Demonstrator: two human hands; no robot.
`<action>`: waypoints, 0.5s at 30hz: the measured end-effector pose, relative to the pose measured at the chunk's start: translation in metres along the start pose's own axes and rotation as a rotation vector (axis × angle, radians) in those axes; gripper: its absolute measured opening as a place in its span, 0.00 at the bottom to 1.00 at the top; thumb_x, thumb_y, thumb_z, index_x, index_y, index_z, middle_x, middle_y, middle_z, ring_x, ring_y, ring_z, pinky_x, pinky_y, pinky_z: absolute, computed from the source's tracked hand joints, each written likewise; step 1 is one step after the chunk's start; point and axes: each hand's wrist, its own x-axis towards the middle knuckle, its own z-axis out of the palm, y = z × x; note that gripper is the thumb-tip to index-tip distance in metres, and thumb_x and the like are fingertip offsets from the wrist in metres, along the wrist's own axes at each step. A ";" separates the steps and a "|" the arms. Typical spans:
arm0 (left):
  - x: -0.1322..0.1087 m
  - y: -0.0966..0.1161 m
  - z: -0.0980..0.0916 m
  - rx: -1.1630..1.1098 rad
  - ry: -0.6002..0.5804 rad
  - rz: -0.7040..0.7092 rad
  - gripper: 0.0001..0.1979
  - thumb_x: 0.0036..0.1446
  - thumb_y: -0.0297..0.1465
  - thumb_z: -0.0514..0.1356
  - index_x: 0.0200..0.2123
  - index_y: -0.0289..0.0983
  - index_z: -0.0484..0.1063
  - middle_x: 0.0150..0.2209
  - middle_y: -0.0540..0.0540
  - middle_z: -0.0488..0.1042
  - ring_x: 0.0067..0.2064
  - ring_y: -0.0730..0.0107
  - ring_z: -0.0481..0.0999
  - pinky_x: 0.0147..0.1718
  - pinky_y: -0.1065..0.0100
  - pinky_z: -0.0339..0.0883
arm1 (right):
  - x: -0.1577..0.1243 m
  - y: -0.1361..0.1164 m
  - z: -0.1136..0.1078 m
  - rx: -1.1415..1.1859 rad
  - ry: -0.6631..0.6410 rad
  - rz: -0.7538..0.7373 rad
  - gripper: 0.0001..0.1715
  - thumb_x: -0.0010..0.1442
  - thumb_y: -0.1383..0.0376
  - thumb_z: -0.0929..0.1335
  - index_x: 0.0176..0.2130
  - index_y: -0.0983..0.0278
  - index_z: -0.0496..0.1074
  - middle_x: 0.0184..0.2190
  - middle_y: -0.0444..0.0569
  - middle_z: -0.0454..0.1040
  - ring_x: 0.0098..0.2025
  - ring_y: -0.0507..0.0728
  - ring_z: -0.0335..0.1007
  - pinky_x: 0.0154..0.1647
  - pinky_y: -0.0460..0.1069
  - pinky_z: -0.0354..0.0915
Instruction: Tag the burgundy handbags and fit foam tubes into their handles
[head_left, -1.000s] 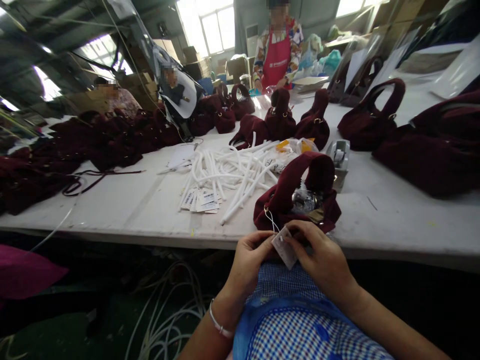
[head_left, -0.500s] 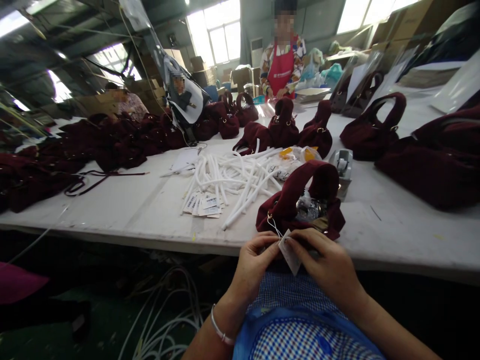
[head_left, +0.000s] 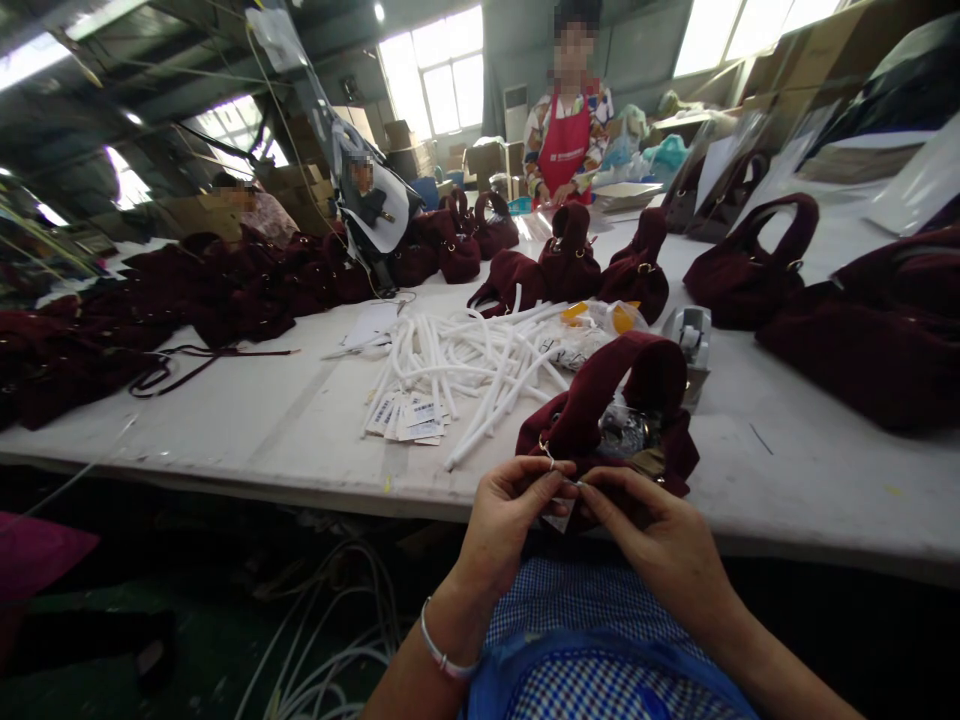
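A small dark red velvet handbag [head_left: 600, 405] stands at the near edge of the white table [head_left: 247, 410], a clear plastic wad showing in its mouth. Just below it my left hand [head_left: 510, 525] and my right hand [head_left: 656, 545] meet, both pinched on the thin white string of a small hang tag [head_left: 559, 516] that dangles between them. The string runs up to the bag's gold ring at its left side. Most of the tag is hidden behind my fingers.
White foam tubes [head_left: 480, 355] and a stack of paper tags [head_left: 405, 412] lie left of the bag. A tape dispenser [head_left: 691, 335] sits behind it. Many red bags line the table's far side and right. A person in a red apron [head_left: 568, 145] stands opposite.
The tag has dropped lower behind my fingers and my fingertips have closed together on its string. The view has tilted slightly upward.
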 end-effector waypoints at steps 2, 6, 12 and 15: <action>0.002 -0.004 -0.001 0.016 0.020 0.044 0.08 0.50 0.32 0.73 0.34 0.35 0.82 0.48 0.42 0.80 0.44 0.69 0.78 0.37 0.75 0.71 | 0.000 0.001 0.000 0.008 0.005 0.008 0.11 0.62 0.54 0.72 0.40 0.57 0.78 0.36 0.42 0.80 0.35 0.54 0.78 0.38 0.44 0.74; 0.002 -0.008 -0.001 -0.066 0.065 -0.060 0.11 0.48 0.32 0.74 0.36 0.36 0.83 0.37 0.45 0.82 0.34 0.75 0.77 0.35 0.75 0.70 | -0.001 0.002 0.001 0.031 0.012 0.030 0.12 0.62 0.54 0.72 0.41 0.58 0.78 0.36 0.44 0.80 0.34 0.54 0.77 0.36 0.45 0.74; 0.001 -0.007 0.005 -0.008 0.091 -0.024 0.12 0.47 0.33 0.74 0.35 0.35 0.81 0.32 0.46 0.81 0.33 0.74 0.78 0.32 0.75 0.71 | 0.000 0.000 0.002 0.033 0.024 0.030 0.13 0.62 0.54 0.72 0.41 0.59 0.78 0.36 0.45 0.80 0.35 0.56 0.77 0.36 0.46 0.74; 0.000 -0.008 0.006 0.093 0.098 0.034 0.13 0.48 0.34 0.73 0.36 0.35 0.81 0.36 0.45 0.82 0.37 0.69 0.80 0.37 0.72 0.73 | 0.000 0.000 0.002 0.045 0.021 0.034 0.12 0.62 0.54 0.72 0.40 0.59 0.78 0.36 0.45 0.80 0.34 0.55 0.77 0.35 0.46 0.74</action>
